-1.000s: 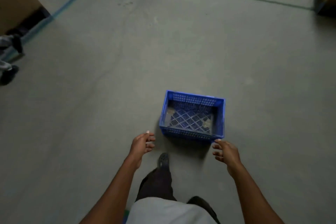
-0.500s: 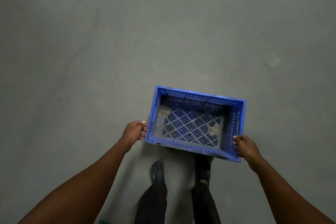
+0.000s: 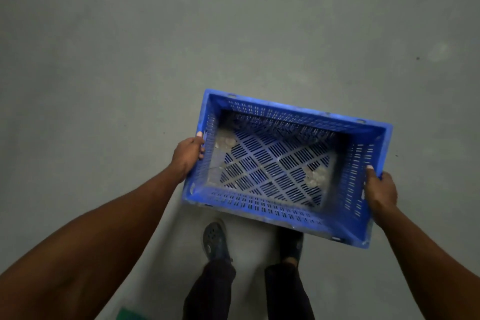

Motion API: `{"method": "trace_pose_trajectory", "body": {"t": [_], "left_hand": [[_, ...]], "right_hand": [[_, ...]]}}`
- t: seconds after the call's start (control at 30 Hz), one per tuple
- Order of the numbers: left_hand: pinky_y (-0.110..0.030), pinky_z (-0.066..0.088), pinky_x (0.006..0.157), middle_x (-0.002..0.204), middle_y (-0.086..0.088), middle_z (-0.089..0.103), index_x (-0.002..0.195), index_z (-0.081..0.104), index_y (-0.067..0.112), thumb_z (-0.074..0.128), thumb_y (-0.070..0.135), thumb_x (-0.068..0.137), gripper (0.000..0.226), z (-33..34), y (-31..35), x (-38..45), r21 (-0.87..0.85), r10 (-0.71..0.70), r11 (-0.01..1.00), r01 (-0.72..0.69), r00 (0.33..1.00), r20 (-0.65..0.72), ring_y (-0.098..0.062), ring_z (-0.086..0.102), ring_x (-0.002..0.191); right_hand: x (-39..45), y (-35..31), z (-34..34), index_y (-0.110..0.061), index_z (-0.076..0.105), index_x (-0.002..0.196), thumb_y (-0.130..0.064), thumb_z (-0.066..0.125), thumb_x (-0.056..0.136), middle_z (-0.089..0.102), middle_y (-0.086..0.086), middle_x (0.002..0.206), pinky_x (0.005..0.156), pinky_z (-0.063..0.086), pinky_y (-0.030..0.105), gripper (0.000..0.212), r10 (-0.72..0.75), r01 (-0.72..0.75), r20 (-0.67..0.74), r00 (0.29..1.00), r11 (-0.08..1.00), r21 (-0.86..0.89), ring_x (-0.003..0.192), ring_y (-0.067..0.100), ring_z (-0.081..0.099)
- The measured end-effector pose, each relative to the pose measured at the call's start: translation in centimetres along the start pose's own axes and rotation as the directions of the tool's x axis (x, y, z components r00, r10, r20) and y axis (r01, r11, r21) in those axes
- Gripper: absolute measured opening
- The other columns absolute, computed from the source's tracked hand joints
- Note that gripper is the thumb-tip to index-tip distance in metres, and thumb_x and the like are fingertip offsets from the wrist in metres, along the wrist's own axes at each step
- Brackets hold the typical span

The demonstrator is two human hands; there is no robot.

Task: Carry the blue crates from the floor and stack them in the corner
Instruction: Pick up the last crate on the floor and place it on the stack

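A blue slotted plastic crate hangs in front of me above the floor, tilted a little, with pale scraps in two corners of its bottom. My left hand grips its left short wall, thumb over the rim. My right hand grips the right short wall the same way. The crate's near edge covers part of my right shoe.
Bare grey concrete floor spreads all around. My two dark shoes stand just below the crate. A green corner shows at the bottom edge. No other crates or the corner are in view.
Both hands reached the crate on the floor, took hold of its short walls, and the crate has since come up closer to the camera. My view has tipped straight down.
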State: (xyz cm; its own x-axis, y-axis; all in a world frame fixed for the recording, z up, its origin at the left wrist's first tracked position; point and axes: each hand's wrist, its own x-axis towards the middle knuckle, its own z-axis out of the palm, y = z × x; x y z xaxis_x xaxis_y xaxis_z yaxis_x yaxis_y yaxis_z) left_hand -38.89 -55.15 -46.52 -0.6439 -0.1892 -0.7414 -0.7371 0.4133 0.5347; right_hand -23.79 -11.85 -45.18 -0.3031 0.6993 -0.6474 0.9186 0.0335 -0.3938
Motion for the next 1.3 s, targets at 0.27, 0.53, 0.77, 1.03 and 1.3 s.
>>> {"method": "trace_pose_trajectory", "body": {"t": [0.27,0.53,0.77,1.03,1.3], "left_hand": [[-0.035,0.047,0.064,0.077,-0.009,0.062,0.089,0.063,0.01,0.043,0.066,0.096,0.06,-0.4,1.1,-1.2,-0.119,-0.04,0.992,0.044,0.998,0.038,-0.021,0.053,0.06],[-0.035,0.051,0.058,0.069,-0.014,0.064,0.086,0.068,0.002,0.052,0.06,0.095,0.061,-10.0,7.7,-12.3,-0.187,0.056,0.981,-0.059,0.998,-0.018,-0.025,0.056,0.054],[-0.025,0.048,0.044,0.068,-0.012,0.058,0.091,0.067,0.001,0.053,0.055,0.097,0.056,-22.7,16.7,-27.9,-0.341,0.139,0.929,-0.146,0.989,-0.045,-0.017,0.051,0.045],[-0.023,0.044,0.044,0.067,-0.003,0.056,0.098,0.067,0.008,0.056,0.063,0.091,0.057,-33.9,21.5,-42.1,-0.548,0.225,0.8,-0.246,0.969,-0.107,-0.013,0.049,0.047],[-0.021,0.042,0.04,0.074,-0.006,0.059,0.103,0.067,0.003,0.049,0.055,0.099,0.055,-40.9,19.9,-49.0,-0.497,0.219,0.795,-0.346,0.93,-0.296,-0.011,0.05,0.042]], "right_hand": [[-0.4,-0.7,-2.4,-0.016,0.063,0.09,-0.058,0.044,0.096,0.064,0.012,0.087,0.077,0.054,0.051,0.046,-0.046,0.006,0.144,0.988,0.964,0.265,0.074,0.029,0.059],[-9.5,-8.6,-12.3,-0.015,0.059,0.1,-0.051,0.054,0.096,0.06,0.009,0.082,0.051,0.053,0.031,0.037,-0.263,0.138,0.283,0.922,0.908,0.395,0.052,0.02,0.06],[-23.5,-20.1,-23.0,-0.008,0.063,0.105,-0.051,0.058,0.092,0.056,0.013,0.073,0.041,0.043,0.024,0.045,-0.385,0.24,0.305,0.871,0.876,0.419,0.043,0.015,0.049],[-37.7,-28.4,-30.5,-0.012,0.067,0.117,-0.046,0.05,0.097,0.064,0.0,0.085,0.042,0.041,0.023,0.043,-0.498,0.311,0.279,0.821,0.8,0.513,0.049,0.013,0.048],[-46.5,-33.3,-29.7,-0.002,0.069,0.105,-0.042,0.049,0.099,0.066,0.015,0.085,0.048,0.044,0.032,0.044,-0.611,0.505,0.279,0.741,0.78,0.369,0.053,0.022,0.05]]}}
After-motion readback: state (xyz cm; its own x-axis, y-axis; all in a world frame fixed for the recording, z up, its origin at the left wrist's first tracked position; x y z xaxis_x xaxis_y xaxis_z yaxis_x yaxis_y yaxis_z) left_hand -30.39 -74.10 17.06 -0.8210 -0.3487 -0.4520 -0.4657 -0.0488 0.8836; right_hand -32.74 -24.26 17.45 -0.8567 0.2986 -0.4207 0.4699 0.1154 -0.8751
